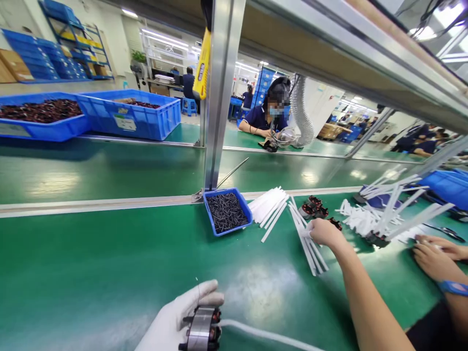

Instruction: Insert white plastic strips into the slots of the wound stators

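My left hand (183, 312), in a white glove, is closed around a motor stator (200, 327) at the bottom middle. The stator has a metal ring, dark prongs and copper-coloured windings. A long white strip (266, 333) runs out of it to the right. My right hand (323, 233) reaches forward, with white covering on its fingertips. Those fingers are pinched at a bundle of white strips (313, 258) on the green bench; part of the bundle is hidden behind them. Several more stators (312, 207) lie just beyond this hand.
A blue tray of small black pins (227, 212) sits by the metal post (216, 122), beside loose white strips (268, 204). Blue bins (135, 117) stand at the back left. A co-worker's hands (435, 256) rest at the right, near scissors (448, 233). Another person (263, 119) works opposite.
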{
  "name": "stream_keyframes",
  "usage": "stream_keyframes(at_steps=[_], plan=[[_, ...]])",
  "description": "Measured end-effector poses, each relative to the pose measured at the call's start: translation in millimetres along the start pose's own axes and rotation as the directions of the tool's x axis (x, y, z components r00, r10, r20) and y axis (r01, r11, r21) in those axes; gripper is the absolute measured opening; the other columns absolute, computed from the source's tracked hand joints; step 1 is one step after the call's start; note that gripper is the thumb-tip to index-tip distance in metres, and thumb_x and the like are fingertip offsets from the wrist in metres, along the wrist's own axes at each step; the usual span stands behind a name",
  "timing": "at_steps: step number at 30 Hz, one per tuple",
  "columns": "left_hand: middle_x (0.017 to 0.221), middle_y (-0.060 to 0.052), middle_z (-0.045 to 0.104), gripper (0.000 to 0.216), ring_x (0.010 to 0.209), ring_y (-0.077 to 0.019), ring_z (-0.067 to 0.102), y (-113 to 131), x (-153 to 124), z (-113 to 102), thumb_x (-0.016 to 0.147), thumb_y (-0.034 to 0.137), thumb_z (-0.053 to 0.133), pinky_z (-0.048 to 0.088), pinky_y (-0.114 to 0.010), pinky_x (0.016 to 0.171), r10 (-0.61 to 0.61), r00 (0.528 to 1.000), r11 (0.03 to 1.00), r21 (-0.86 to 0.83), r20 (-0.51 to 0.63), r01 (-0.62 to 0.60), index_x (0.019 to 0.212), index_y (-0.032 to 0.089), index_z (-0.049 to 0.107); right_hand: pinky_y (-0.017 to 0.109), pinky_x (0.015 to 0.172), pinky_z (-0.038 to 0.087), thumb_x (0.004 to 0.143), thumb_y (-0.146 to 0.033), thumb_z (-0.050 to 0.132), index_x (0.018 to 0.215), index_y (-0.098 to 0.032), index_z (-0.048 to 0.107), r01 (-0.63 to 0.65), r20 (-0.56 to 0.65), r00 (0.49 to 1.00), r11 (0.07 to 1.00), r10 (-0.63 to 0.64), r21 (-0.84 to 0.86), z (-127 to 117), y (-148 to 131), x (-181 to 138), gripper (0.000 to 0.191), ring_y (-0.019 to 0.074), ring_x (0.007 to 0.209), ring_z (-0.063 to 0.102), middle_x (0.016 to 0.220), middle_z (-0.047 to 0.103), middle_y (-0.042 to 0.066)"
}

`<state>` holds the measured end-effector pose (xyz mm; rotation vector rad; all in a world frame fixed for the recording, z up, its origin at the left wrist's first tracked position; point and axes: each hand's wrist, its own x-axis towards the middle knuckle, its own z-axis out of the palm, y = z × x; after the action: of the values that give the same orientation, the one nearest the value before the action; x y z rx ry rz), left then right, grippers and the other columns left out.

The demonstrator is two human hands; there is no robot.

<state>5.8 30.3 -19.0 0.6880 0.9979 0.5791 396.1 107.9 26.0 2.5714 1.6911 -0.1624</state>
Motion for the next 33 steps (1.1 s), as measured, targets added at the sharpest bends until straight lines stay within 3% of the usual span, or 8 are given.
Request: stream_keyframes(at_steps=[3,9,12,14,17,23,29,33], plan=[[0.102,-0.008,0.067,0.057,0.063,-0.0178,0.063,5,-4,6,0.062,0.032,0.071,0.046,-0.022,0.051,-0.041,0.999,0.996,-0.073,-0.002,0.041,0.115,0.023,0.052,0.021,0.053,0.036,0.06,-0.008,0.052,0.062,-0.015,0.065,0.046,0.067,0.997,0.999,-0.046,0.002,6,-12,-5,0.015,0.0166,0.061,0.059,0.063,0.064,0.006],[0.071,-0.006,0.067,0.028,0.048,-0.0126,0.057,23,-4,19,0.064,0.038,0.067,0.042,-0.021,0.044,-0.211,0.976,0.948,-0.231,0.054,0.218,0.071,0.011,0.065,0.024,0.052,0.033,0.063,-0.018,0.055,0.063,-0.022,0.064,0.112,0.044,0.993,0.993,-0.11,-0.03,-14,-26,-35,0.01,0.0198,0.065,0.058,0.068,0.064,0.003],[0.074,-0.008,0.067,0.03,0.049,-0.0145,0.059,26,-5,22,0.06,0.037,0.071,0.045,-0.025,0.048,-0.21,0.977,0.946,-0.249,0.023,0.209,0.07,0.01,0.065,0.025,0.05,0.033,0.067,-0.024,0.054,0.066,-0.022,0.063,0.121,0.002,0.993,0.992,-0.121,-0.048,-25,-27,-48,0.009,0.0204,0.063,0.057,0.066,0.063,0.003],[0.082,-0.011,0.067,0.036,0.055,-0.0172,0.061,25,-8,22,0.057,0.037,0.074,0.046,-0.026,0.05,-0.114,0.993,0.967,-0.231,-0.02,0.106,0.081,0.011,0.064,0.024,0.051,0.034,0.072,-0.028,0.052,0.074,-0.023,0.064,0.223,-0.018,0.975,0.975,-0.222,0.025,-27,-29,-54,0.014,0.0181,0.06,0.056,0.063,0.062,0.001],[0.091,-0.011,0.065,0.045,0.061,-0.019,0.063,21,-15,21,0.059,0.033,0.075,0.045,-0.024,0.048,0.07,0.997,0.983,-0.166,-0.033,-0.074,0.096,0.015,0.059,0.022,0.055,0.038,0.079,-0.029,0.048,0.091,-0.024,0.065,0.481,-0.055,0.875,0.851,-0.481,0.214,-26,-39,-63,0.022,0.0149,0.06,0.055,0.068,0.062,0.0],[0.098,-0.012,0.062,0.039,0.066,-0.02,0.063,17,-16,10,0.069,0.031,0.068,0.046,-0.026,0.05,0.106,0.989,0.991,-0.095,0.1,-0.097,0.102,0.017,0.052,0.023,0.057,0.038,0.077,-0.025,0.056,0.08,-0.027,0.067,0.753,0.043,0.634,0.63,-0.772,0.191,-13,-74,-84,0.012,0.0151,0.063,0.055,0.069,0.061,-0.001],[0.096,-0.012,0.063,0.042,0.064,-0.0214,0.064,16,-15,8,0.065,0.034,0.071,0.047,-0.027,0.049,0.11,0.989,0.991,-0.087,0.099,-0.101,0.099,0.017,0.053,0.028,0.059,0.04,0.078,-0.038,0.057,0.082,-0.019,0.066,0.706,-0.073,0.708,0.701,-0.702,0.104,21,-115,-102,0.021,0.0208,0.07,0.055,0.076,0.059,0.007],[0.096,-0.011,0.062,0.038,0.065,-0.0209,0.064,16,-15,9,0.069,0.031,0.069,0.046,-0.025,0.047,0.123,0.987,0.99,-0.084,0.099,-0.115,0.1,0.018,0.053,0.03,0.067,0.039,0.078,-0.026,0.058,0.071,-0.017,0.064,0.747,-0.081,0.665,0.663,-0.743,0.052,44,-132,-106,0.013,0.0227,0.08,0.052,0.076,0.059,0.007]])
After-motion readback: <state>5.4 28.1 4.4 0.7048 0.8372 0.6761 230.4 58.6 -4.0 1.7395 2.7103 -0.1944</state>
